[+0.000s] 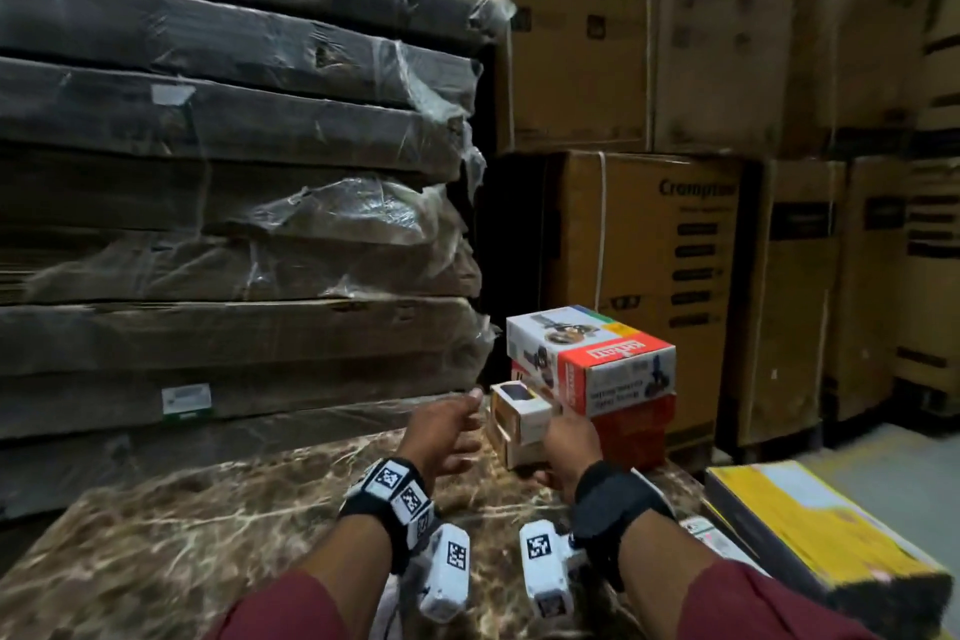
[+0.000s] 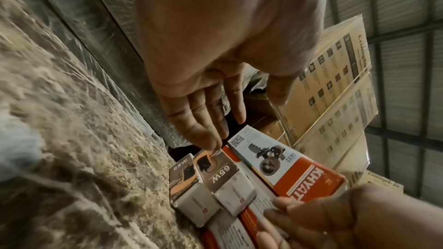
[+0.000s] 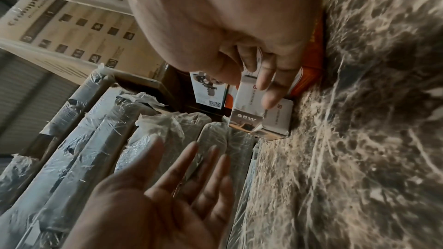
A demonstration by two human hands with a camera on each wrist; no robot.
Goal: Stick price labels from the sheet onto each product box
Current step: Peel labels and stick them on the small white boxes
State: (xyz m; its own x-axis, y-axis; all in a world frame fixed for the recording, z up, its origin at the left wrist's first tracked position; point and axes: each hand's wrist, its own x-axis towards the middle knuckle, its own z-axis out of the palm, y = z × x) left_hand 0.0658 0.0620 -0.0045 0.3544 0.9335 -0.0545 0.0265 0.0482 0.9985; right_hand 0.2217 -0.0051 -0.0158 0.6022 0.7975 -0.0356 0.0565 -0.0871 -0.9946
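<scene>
Two small white-and-brown cardboard boxes marked 65W [image 2: 223, 175] lie stacked on my brown marbled stone worktop [image 1: 208, 535], pressed against the left side of two larger red-and-white tool cartons [image 1: 597, 364] that are also stacked one on the other. Their long axes run away from me, toward the wall of goods behind. No label sheet is clearly visible; a pale printed slip [image 1: 701, 533] just beside my right wrist might be it, but I cannot tell.

My right hand [image 1: 566, 447] is the nearer one: its fingers [image 3: 268, 75] curl down over the near end of the upper small box, gripping it. My left hand [image 1: 447, 431] hovers just left of the same stack, fingers [image 2: 199, 120] straight and loosely spread, holding nothing, tips close to the far top edge of the upper box; whether they touch it I cannot say.

I judge the boxes are only being positioned, with no label yet applied. Open worktop lies to the left and toward me, so pulling a box that way looks easiest. To the right the tool cartons block movement. Behind stand plastic-wrapped flat cardboard packs [image 1: 234, 224] and tall brown shipping cartons [image 1: 649, 244]. A flat yellow carton [image 1: 821, 530] lies beyond the worktop's right edge.
</scene>
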